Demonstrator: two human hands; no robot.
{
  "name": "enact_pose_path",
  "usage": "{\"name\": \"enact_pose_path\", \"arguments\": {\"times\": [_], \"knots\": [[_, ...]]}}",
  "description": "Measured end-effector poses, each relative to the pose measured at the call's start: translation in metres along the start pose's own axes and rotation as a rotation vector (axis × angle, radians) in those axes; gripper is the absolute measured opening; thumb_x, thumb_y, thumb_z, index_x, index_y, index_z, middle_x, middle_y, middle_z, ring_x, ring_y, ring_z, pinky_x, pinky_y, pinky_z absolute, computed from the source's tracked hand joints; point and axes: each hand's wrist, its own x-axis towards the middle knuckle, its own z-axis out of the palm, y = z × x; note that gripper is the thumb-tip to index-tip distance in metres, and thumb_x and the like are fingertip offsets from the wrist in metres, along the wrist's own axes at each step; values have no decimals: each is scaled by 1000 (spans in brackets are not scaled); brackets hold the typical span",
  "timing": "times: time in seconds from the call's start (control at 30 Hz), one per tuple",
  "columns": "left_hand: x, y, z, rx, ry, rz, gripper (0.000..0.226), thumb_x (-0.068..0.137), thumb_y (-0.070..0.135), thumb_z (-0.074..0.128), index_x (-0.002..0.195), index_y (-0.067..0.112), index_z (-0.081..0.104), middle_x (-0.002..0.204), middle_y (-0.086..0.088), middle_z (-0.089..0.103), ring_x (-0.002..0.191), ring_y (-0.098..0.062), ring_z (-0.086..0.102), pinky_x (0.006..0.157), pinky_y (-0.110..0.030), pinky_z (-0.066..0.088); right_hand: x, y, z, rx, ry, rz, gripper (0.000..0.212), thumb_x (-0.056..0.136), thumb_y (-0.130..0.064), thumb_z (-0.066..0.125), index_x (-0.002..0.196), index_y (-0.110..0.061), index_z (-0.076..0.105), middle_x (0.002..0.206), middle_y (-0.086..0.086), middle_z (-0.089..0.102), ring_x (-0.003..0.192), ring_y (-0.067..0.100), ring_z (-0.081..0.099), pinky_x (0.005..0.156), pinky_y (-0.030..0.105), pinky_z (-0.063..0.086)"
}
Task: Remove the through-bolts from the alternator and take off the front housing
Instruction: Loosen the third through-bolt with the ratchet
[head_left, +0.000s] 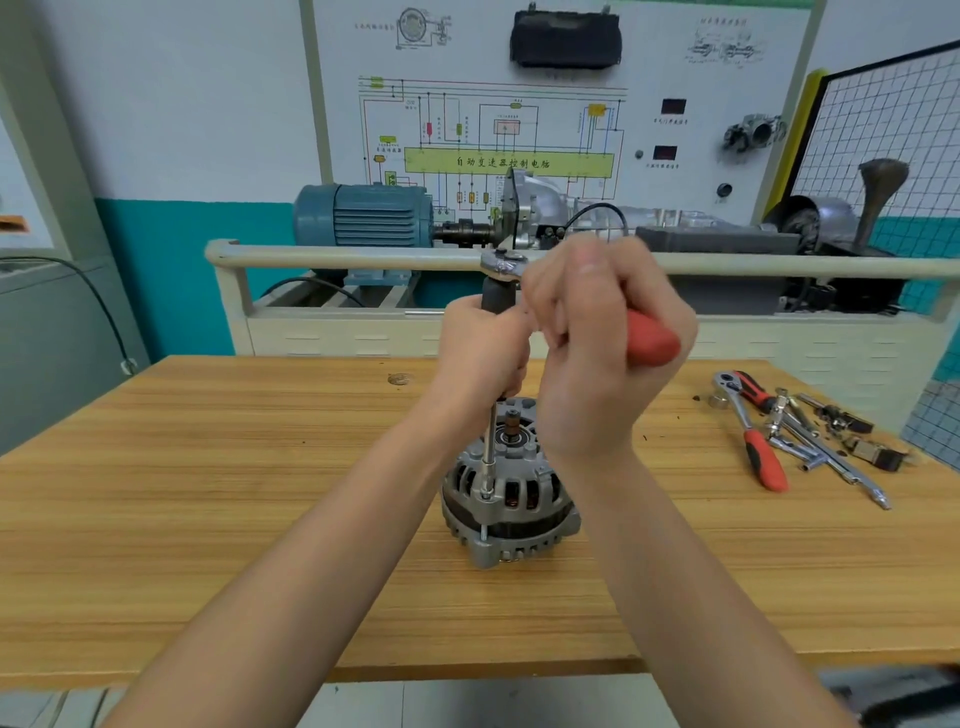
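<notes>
A: Where is the alternator (509, 499)?

B: Upright on the wooden bench (208, 467), centre. The left hand (480, 353) is wrapped round the dark upper end of the extension bar (489, 441), whose socket sits on a through-bolt (485, 496) at the housing's left edge.

A: And the right hand (597, 353)?

B: Clenched on the ratchet's red handle (652, 340). It should swing level while the left keeps the bar vertical, or the socket could slip. Spare tools (795, 431) lie right.
</notes>
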Motion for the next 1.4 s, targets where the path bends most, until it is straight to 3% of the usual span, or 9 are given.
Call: {"name": "enact_pose_path", "arguments": {"times": [0.1,0.27,0.37,0.5,0.73,0.83,1.0,1.2,1.4], "knots": [[1,-3,-6,-46,-64,19,31,86,1,56,65,15,38,47,2,35,40,-14,27,38,-17,25,4,1,-3,107,44,62,26,84,-5,44,65,-22,45,50,-6,36,45,14,32,49,32,26],[3,-1,-23,-160,-423,26,38,81,4,59,50,13,40,38,4,31,32,-11,25,38,-19,24,30,12,-32,751,344,665,44,88,-10,41,44,-16,37,39,-3,27,40,13,25,44,26,28],[5,1,-24,-183,-582,-15,38,78,11,57,44,17,40,34,5,29,28,-9,24,39,-20,17,38,22,-44,966,498,808,41,83,-10,44,44,-16,35,38,-4,25,36,11,24,41,22,23],[7,-1,-20,-202,-525,-63,46,84,9,56,45,16,33,33,7,25,26,-7,18,37,-15,16,36,21,-39,865,521,741,47,89,-11,40,43,-17,36,38,-4,26,37,12,25,39,23,27],[4,-3,-9,-100,-190,-8,42,88,1,53,54,18,34,40,5,28,33,-9,21,36,-14,19,3,1,-5,135,116,136,33,87,-3,44,60,-22,44,48,-4,38,46,18,32,51,35,31],[2,-4,-4,-30,-66,26,35,88,4,56,61,17,39,44,6,36,45,-12,29,41,-20,23,-3,-4,2,-19,65,47,24,85,-9,45,67,-25,46,57,-5,42,50,19,35,50,38,30],[4,-5,-16,-111,-234,29,43,85,0,60,54,16,36,39,6,29,33,-11,22,39,-18,22,16,3,-18,388,139,361,39,87,-6,42,49,-16,40,43,-3,34,44,15,31,52,31,32],[6,1,-25,-162,-587,-29,41,81,11,59,47,17,37,37,5,29,29,-9,25,39,-19,23,38,28,-46,985,516,839,41,85,-11,43,46,-16,35,39,-4,26,36,11,25,41,22,25],[5,-3,-14,-103,-307,-33,48,87,0,54,52,16,26,38,5,22,30,-10,16,38,-14,19,27,15,-34,711,461,648,48,94,-12,37,47,-16,38,41,-3,29,41,14,29,45,25,34]]}}
